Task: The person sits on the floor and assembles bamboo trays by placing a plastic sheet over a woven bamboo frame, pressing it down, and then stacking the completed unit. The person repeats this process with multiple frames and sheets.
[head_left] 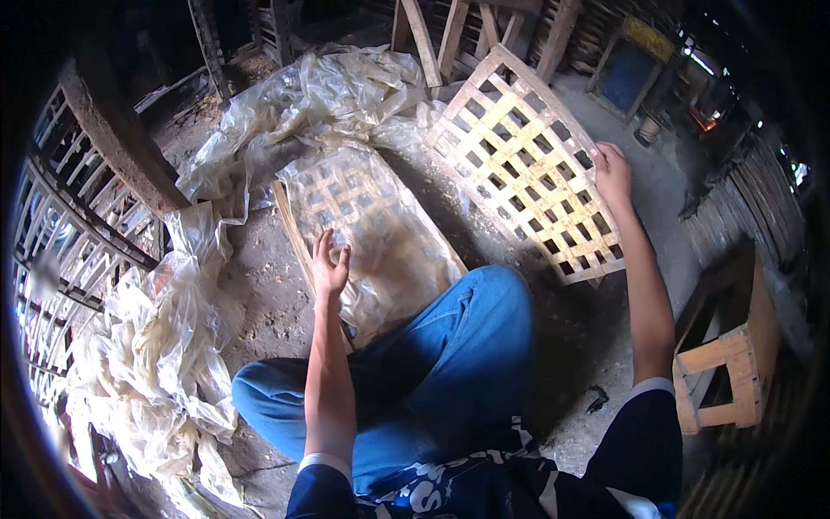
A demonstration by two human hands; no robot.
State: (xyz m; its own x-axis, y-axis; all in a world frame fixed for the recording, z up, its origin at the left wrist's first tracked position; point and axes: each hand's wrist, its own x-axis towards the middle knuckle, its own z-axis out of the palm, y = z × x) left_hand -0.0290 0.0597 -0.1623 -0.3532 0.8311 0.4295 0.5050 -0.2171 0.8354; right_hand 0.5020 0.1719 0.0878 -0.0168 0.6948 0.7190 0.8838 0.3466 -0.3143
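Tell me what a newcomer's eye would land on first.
Probably the pale lattice panel slanting right of centre, with the right hand at its right edge. Next, the crumpled plastic heap running along the left side and across the back. Left of centre, a second lattice panel lies under a plastic sheet, the left hand open above it.

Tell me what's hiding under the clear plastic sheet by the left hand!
Under the clear plastic sheet, a wooden-edged lattice panel shows through. Nearer the jeans, the plastic is cloudy and crumpled, so the weave there is mostly hidden.
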